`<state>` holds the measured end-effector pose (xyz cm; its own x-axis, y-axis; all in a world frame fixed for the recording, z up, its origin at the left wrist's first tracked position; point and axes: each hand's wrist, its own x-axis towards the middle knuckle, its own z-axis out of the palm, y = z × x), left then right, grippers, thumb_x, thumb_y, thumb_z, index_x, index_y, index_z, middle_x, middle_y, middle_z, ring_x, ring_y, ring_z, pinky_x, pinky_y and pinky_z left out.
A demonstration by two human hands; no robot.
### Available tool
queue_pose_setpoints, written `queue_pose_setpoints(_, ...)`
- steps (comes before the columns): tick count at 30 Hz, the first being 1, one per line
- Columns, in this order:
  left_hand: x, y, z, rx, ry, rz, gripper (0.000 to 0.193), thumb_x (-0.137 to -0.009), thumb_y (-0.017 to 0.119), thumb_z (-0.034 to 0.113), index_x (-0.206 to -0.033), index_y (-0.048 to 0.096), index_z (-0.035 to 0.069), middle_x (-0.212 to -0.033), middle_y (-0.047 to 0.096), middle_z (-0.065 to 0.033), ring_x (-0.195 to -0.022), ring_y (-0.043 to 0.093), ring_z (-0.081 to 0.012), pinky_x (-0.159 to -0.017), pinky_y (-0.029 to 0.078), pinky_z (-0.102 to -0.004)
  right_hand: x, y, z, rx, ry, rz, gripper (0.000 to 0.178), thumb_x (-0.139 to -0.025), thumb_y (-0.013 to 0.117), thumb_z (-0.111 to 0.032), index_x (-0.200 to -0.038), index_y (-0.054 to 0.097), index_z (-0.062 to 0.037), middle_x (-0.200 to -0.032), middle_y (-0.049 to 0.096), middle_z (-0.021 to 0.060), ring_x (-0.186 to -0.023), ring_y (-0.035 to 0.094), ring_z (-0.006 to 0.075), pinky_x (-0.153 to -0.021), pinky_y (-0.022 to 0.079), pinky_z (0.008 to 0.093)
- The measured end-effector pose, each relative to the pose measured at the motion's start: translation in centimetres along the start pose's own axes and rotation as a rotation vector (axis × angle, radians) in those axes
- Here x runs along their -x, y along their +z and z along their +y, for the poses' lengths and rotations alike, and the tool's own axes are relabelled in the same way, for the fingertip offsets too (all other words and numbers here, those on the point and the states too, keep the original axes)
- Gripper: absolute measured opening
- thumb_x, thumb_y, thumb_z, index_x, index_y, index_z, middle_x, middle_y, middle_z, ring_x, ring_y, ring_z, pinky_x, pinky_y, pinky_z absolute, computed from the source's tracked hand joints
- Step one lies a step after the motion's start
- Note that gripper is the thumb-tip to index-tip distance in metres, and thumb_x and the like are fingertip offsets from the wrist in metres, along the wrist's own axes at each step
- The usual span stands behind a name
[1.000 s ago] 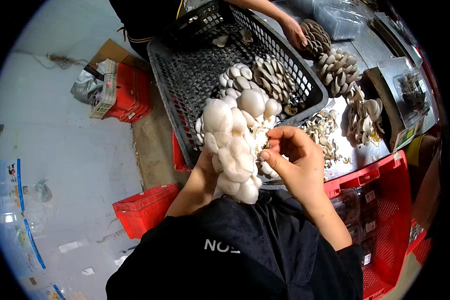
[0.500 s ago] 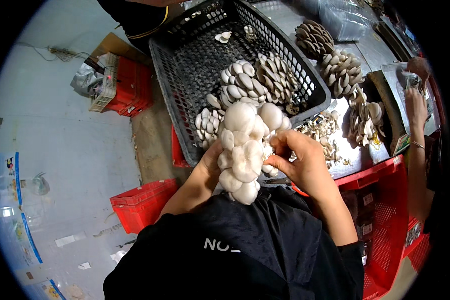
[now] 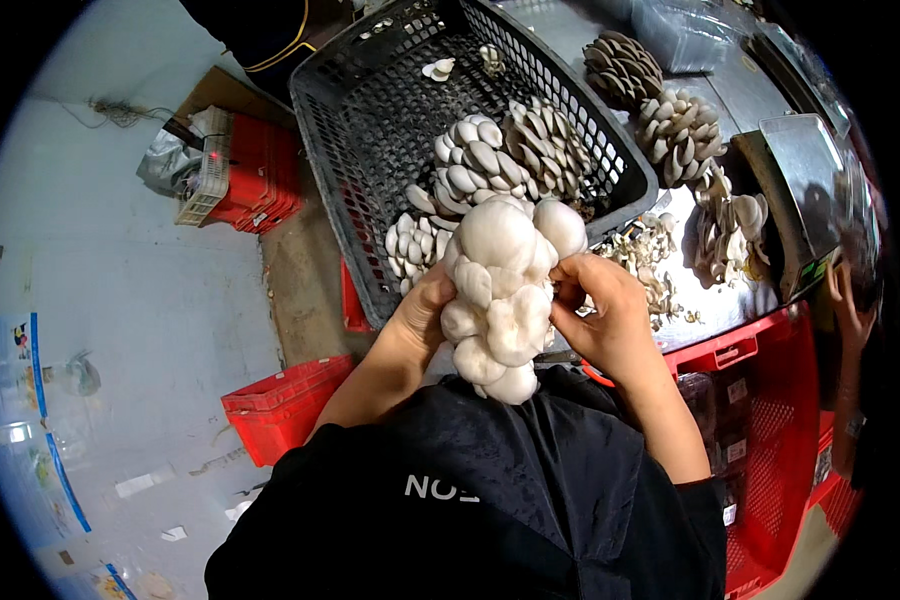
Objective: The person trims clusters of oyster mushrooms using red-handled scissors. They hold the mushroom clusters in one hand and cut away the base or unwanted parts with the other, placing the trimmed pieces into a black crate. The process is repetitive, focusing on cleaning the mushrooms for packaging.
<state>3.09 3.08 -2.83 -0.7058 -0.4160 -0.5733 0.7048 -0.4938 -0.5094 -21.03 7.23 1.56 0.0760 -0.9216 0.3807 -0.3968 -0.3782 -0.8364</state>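
Observation:
A large cluster of pale oyster mushrooms [image 3: 498, 290] hangs in front of my chest, over the near edge of a black plastic crate [image 3: 342, 215]. My left hand [image 3: 425, 305] grips it from the left, its fingertips hidden behind the caps. At the cluster's right side my right hand [image 3: 607, 310] is closed, thumb and fingers pinching at its edge; the caps partly hide the fingertips. Inside the crate, just beyond the held cluster, lie more mushroom clusters [image 3: 478, 160]. A red-handled tool [image 3: 597, 376], mostly covered, sits below my right hand.
Right of the crate, a metal table bears greyish mushroom clusters [image 3: 680, 135], loose small mushrooms [image 3: 650, 270] and clear plastic trays [image 3: 678, 38]. A red crate [image 3: 775, 470] stands at the near right, another red crate [image 3: 288, 405] at left. A co-worker's hand [image 3: 850, 305] shows at far right.
The mushroom cluster has turned slightly and shifted a little right, covering the small mushrooms at my right fingertips. The co-worker's hand at far right has moved lower, away from the tray there.

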Motion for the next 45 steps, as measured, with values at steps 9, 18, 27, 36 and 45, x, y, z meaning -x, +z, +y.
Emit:
queue_pose_setpoints(9,1.0,5.3,-5.8,-1.191,0.342,-0.138,0.088,-0.062,0.085,0.035,-0.131,0.043,0.001,-0.119,0.057,-0.0116,-0.107,0.059,-0.0213,-0.090,0.052,-0.0338,0.0,1.5,-1.4,-0.796,0.468,0.295,0.034,-0.080,0.074,-0.003,-0.109,0.058,0.0047,-0.094,0.060,0.0034,-0.081,0.055,0.0067,-0.075,0.049,0.0214)
queue_pose_setpoints(18,-2.8,2.7,-1.0,-1.414,0.380,-0.473,0.119,-0.043,0.094,0.028,-0.142,0.031,0.007,-0.134,0.047,-0.0103,-0.122,0.049,-0.0254,-0.106,0.040,-0.0420,1.0,1.4,-0.3,-0.896,0.735,0.252,0.026,-0.081,0.074,-0.007,-0.098,0.057,0.0024,-0.087,0.062,0.0029,-0.076,0.057,0.0070,-0.071,0.049,0.0206)
queue_pose_setpoints(27,-2.6,3.4,-1.9,-1.482,0.417,-0.467,0.113,-0.045,0.092,0.025,-0.140,0.034,0.005,-0.128,0.052,-0.0106,-0.115,0.054,-0.0241,-0.099,0.046,-0.0388,-0.8,0.6,-0.9,-1.183,0.815,0.232,0.029,-0.082,0.074,-0.011,-0.102,0.056,0.0000,-0.079,0.060,0.0003,-0.067,0.054,0.0067,-0.061,0.046,0.0206)
queue_pose_setpoints(36,-3.1,3.2,-3.0,-1.388,0.352,-0.266,0.083,-0.066,0.078,0.042,-0.129,0.042,0.002,-0.116,0.054,-0.0081,-0.105,0.056,-0.0198,-0.091,0.050,-0.0317,-0.9,2.2,-0.6,-1.153,0.732,0.525,0.026,-0.086,0.069,-0.008,-0.108,0.058,-0.0001,-0.084,0.059,0.0022,-0.068,0.055,0.0085,-0.059,0.049,0.0223)
queue_pose_setpoints(45,-3.0,2.4,-1.4,-1.343,0.370,-0.289,0.070,-0.082,0.061,0.048,-0.130,0.041,0.003,-0.116,0.053,-0.0101,-0.104,0.056,-0.0211,-0.092,0.049,-0.0335,-0.8,1.8,-1.6,-0.497,0.295,0.307,0.025,-0.081,0.068,0.000,-0.105,0.063,-0.0001,-0.089,0.059,0.0035,-0.079,0.058,0.0078,-0.071,0.049,0.0219)
